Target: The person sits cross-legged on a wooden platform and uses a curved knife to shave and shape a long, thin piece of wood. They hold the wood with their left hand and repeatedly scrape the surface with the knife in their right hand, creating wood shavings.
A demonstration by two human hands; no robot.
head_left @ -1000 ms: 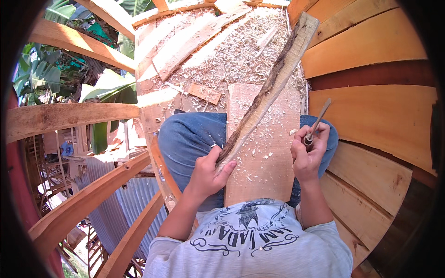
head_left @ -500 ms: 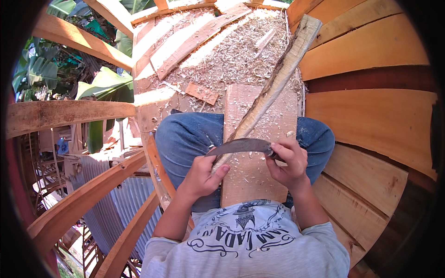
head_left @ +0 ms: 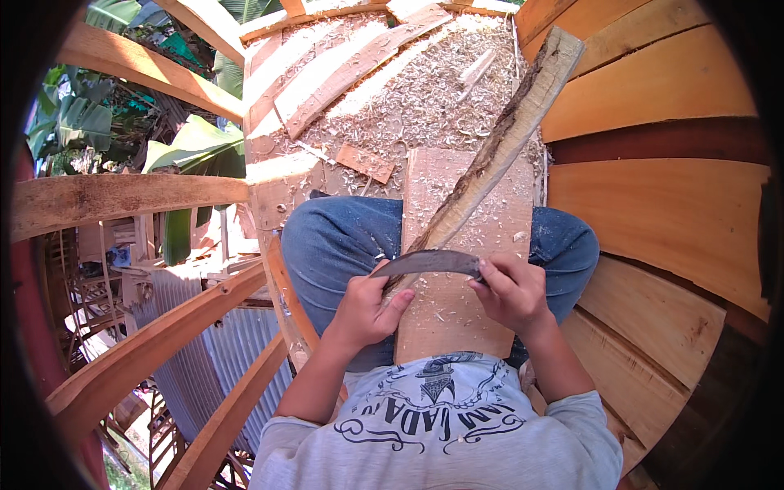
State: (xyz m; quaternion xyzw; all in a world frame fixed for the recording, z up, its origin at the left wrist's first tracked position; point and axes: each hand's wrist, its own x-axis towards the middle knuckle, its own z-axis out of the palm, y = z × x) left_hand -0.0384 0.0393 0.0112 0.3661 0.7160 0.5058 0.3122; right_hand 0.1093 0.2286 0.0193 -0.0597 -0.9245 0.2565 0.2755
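A long rough wooden stick (head_left: 498,151) with dark bark along one edge slants from my lap up to the far right. My left hand (head_left: 367,306) grips its near end. My right hand (head_left: 510,290) holds the handle of a curved dark blade (head_left: 429,263), which lies across the stick just above my left hand. Under the stick, a flat board (head_left: 457,310) rests over my blue-jeaned knees.
Wood shavings (head_left: 408,98) cover the planks ahead, with a small offcut (head_left: 365,162) among them. Curved orange hull planks (head_left: 670,204) rise at the right. Wooden ribs (head_left: 122,196) stand at the left, with green leaves and a corrugated metal roof beyond.
My right hand has brought the curved blade down from the raised position at the right and laid it across the stick near my left hand. The left hand keeps its grip.
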